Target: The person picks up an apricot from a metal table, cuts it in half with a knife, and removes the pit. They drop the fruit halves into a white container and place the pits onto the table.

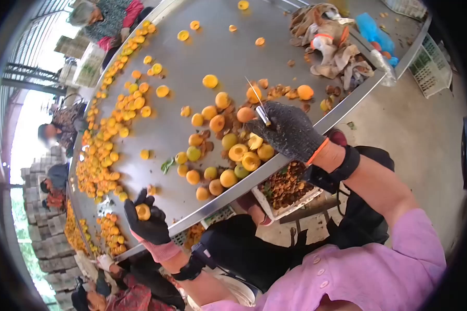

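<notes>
My left hand [149,224], in a dark glove, is at the table's near edge with its fingers curled round an apricot half [142,211]. My right hand [289,130], also gloved, grips a small knife [263,115] whose thin blade points up and away over the table. Right at the right fingertips is a whole apricot [245,114]. Below and left of that hand lies a cluster of whole apricots [217,123] and cut halves [250,161], some orange, some greenish. Brown pits and scraps are scattered among them.
A metal table [192,57] with a raised rim spreads ahead, many apricot halves [101,132] along its far left side. Soiled cloths [324,39] and a blue bag [373,32] lie at upper right. Under the edge stands a box of pits [285,189]. Several people work around the table.
</notes>
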Demonstrator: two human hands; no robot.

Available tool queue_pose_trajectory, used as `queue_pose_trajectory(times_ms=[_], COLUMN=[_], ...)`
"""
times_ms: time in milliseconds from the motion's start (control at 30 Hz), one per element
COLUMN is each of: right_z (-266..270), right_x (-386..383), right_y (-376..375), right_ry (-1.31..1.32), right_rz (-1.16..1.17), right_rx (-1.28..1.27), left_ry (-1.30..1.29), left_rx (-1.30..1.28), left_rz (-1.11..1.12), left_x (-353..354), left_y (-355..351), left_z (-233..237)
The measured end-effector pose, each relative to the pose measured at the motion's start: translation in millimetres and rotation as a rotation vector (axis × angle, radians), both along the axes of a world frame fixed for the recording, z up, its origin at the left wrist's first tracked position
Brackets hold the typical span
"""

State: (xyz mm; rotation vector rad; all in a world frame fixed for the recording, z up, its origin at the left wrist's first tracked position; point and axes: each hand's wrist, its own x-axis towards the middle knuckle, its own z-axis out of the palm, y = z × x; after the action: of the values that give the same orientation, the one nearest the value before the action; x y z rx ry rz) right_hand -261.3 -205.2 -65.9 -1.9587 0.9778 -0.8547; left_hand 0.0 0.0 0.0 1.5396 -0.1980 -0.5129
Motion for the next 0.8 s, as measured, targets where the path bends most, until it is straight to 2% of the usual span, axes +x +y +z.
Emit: queue_pose_trajectory(times_ms=[33, 67, 100, 167, 233, 267, 300, 367, 433, 500, 567, 600, 667, 800], right_z=[1, 1, 0, -1, -7, -1, 3, 5, 8, 17, 18, 17, 18, 20], right_x=[-3, -5, 0, -3, 0, 0, 0, 1, 5, 8, 8, 8, 7, 5], right_y=[0, 0, 0, 3, 4, 4, 3, -4, -5, -4, -4, -3, -5, -9], right_ry=[0.039, 0.077, 0.050, 0.194, 0.137, 0.026, -0.082, -0.148, -0.220, -0.153, -0.139, -0.068, 0.013, 0.033], right_rz=[0.034, 0.065, 0.071, 0.143, 0.122, 0.102, 0.083, 0.029, -0.019, -0.110, -0.090, -0.073, -0.039, -0.037], right_rx=[-0.040, -0.081, -0.095, -0.106, -0.178, -0.137, -0.096, -0.157, -0.210, -0.230, -0.252, -0.213, -0.177, -0.168], left_ry=[0.000, -0.184, -0.039, -0.191, -1.291, -0.761, -1.039, -1.226, -0.939, -0.633, -0.768, -0.764, -0.856, -0.969], left_rx=[0.053, 0.146, 0.111, 0.250, 0.980, 0.733, 1.501, 1.275, 0.808, 0.866, 1.089, 1.084, 1.369, 1.290], left_rz=[0.073, 0.112, 0.107, -0.070, -0.601, -0.209, 0.270, 0.164, -0.040, -0.304, -0.614, -0.622, -0.748, -0.734], left_x=[-6, -10, 7, 5, 61, 86, 30, 3, 2, -7, 5, 5, -6, 0], left_y=[12, 26, 52, 96, 157, 188, 146, 102, 51, -4, -40, -52, -73, -61], left_z=[5, -1, -11, -27, -62, -106, -87, -52, -47, -39, -70, -75, -71, -73])
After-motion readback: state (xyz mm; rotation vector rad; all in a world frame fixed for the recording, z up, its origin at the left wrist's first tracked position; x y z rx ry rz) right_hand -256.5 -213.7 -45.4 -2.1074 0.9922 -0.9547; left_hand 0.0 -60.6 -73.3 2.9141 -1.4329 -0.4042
